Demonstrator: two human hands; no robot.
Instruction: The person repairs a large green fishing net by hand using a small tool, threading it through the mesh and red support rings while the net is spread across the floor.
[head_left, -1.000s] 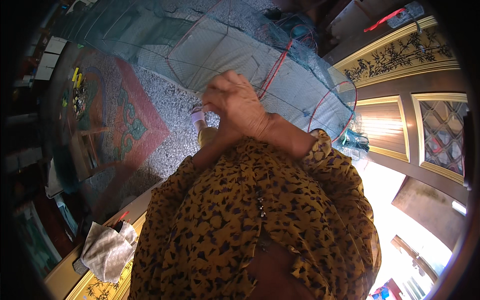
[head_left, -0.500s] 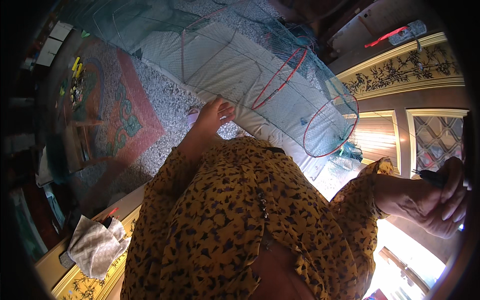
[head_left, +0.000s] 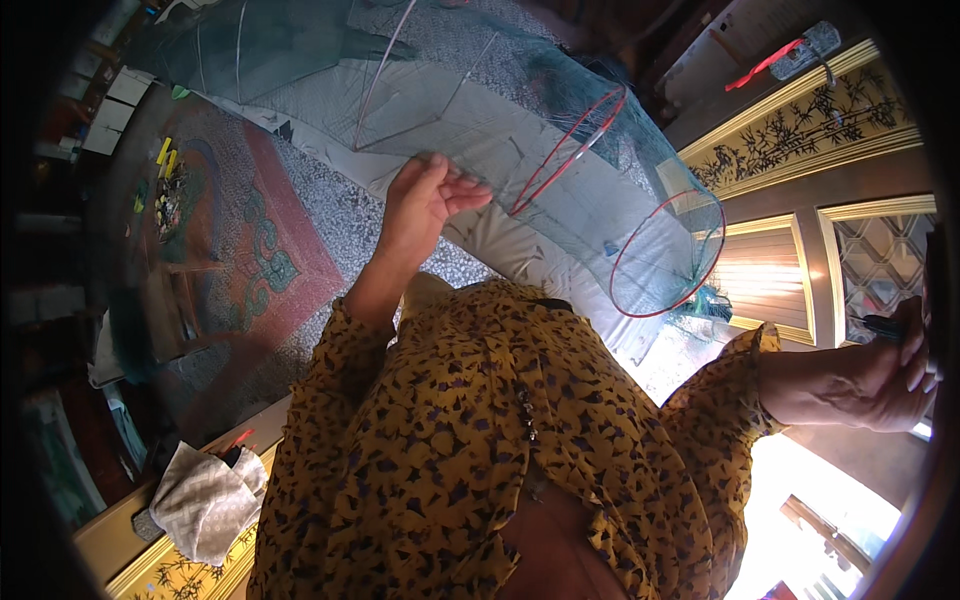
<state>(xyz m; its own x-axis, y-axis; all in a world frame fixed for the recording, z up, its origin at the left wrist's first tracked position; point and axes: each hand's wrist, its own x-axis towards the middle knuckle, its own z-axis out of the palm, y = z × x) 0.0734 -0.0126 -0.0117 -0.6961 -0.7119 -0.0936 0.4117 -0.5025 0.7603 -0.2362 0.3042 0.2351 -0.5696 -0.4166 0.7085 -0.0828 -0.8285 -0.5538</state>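
Observation:
A green mesh net tube (head_left: pixel 560 75), held out by hoops, stretches across a long pale cloth-covered surface (head_left: pixel 455 100). Two red hoops show at its right part: a narrow tilted hoop (head_left: pixel 570 158) and a rounder hoop (head_left: pixel 612 262) near the gathered end. My left hand (head_left: pixel 420 205) hovers at the near edge of the pale cloth, fingers loosely bent and apart, with nothing visible in them. Far to the right, my right hand (head_left: pixel 850 388) is closed around a small dark tool (head_left: pixel 882 326); most of it is hidden by the fingers and the dark rim.
Speckled floor with a red and green pattern (head_left: pixel 265 250) lies to the left. A crumpled beige cloth (head_left: pixel 205 505) sits at lower left on a gold-trimmed panel. Gold-framed panels (head_left: pixel 810 150) stand at right, with a red-handled object (head_left: pixel 765 65) above them.
My left hand has moved slightly up and its fingers point more to the right. My right hand has shifted a little up and right. The net's upper-left hoops have changed position.

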